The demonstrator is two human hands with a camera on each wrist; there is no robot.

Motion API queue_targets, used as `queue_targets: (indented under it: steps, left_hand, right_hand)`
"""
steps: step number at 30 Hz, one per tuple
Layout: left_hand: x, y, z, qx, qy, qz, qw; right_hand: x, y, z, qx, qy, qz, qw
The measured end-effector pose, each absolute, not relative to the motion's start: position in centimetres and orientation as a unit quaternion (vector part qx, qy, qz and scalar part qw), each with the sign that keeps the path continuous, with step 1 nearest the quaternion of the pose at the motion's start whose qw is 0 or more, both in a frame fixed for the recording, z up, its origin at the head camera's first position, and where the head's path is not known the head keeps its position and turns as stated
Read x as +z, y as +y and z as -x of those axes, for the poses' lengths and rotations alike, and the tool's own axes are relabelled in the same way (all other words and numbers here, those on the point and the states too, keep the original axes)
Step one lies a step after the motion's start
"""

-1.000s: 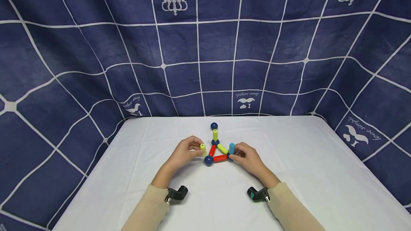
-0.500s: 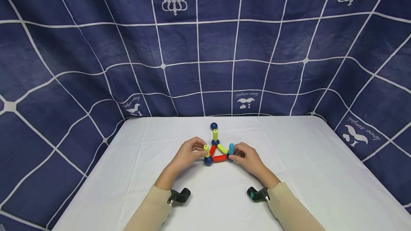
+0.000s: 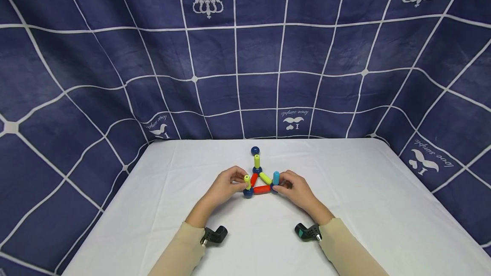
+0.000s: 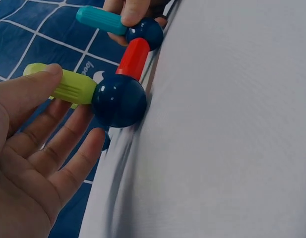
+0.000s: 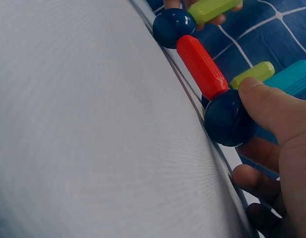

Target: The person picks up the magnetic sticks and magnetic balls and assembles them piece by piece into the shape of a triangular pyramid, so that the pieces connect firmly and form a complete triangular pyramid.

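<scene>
My left hand [image 3: 224,187] pinches a yellow-green magnetic building rod [image 4: 78,88] between thumb and fingers. The rod stands upright, its lower end touching the near-left dark blue ball [image 4: 119,101]. My right hand [image 3: 300,189] holds the right-hand dark blue ball [image 5: 230,118], thumb at the base of an upright light blue rod [image 3: 276,177]. A red rod [image 3: 262,189] joins these two balls. Another red rod [image 3: 254,179] and a yellow-green rod [image 3: 265,178] run back to a third ball [image 3: 257,170], closing a flat triangle. On that rear ball stands one more yellow-green rod [image 3: 257,161].
A loose dark blue ball [image 3: 255,150] lies behind the triangle, near the far edge of the white-covered table [image 3: 345,208]. Dark blue checked cloth [image 3: 261,50] hangs behind and at both sides. Each wrist wears a black camera [image 3: 216,234].
The left hand has moved slightly right, bringing its yellow-green rod from beside the near-left ball onto the top of it. The right hand has stayed nearly still.
</scene>
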State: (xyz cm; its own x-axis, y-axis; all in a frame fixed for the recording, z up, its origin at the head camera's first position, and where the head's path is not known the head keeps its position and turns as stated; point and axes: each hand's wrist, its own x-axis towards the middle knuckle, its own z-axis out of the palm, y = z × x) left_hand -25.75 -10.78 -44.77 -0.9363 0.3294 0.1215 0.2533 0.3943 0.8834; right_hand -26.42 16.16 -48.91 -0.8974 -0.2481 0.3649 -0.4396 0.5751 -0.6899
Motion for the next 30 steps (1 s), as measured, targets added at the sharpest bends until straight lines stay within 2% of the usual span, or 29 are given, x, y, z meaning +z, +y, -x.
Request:
queue_targets:
  steps: [8,19,30]
  left_hand:
    - [-45.4,-11.0,25.8,0.532,0.828,-0.171,0.049]
    - [-45.8,-10.9,25.8,0.565,0.804,-0.175,0.058]
    - [-45.9,-10.1,25.7,0.535,0.833,-0.139,0.022]
  right_hand:
    - [-48.6,16.2,26.1,0.438,-0.869,-0.209,0.098]
    - [-48.5,16.3,25.9,0.429,-0.866,-0.23,0.112]
    - [-48.2,15.8,25.8,0.372,-0.89,-0.226,0.136]
